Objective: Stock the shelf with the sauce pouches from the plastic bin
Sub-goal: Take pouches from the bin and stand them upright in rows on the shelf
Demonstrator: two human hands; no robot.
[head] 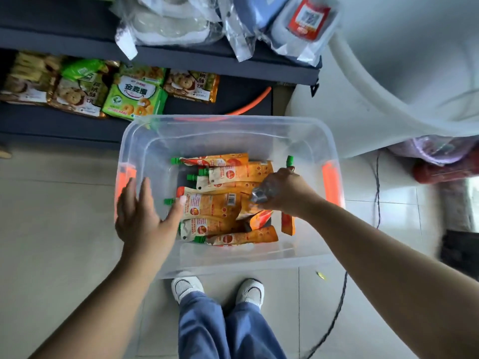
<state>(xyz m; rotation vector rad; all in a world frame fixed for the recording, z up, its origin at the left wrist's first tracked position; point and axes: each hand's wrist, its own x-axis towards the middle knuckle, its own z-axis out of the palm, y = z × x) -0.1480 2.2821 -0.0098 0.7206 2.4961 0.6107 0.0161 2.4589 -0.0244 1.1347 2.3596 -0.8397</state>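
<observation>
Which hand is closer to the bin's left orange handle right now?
Left. The left hand is open right at the left orange handle; the right hand is across the bin, gripping a sauce pouch.

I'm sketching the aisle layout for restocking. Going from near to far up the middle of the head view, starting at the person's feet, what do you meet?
White shoes → plastic bin → sauce pouches → biscuit packs → clear-wrapped goods
</observation>
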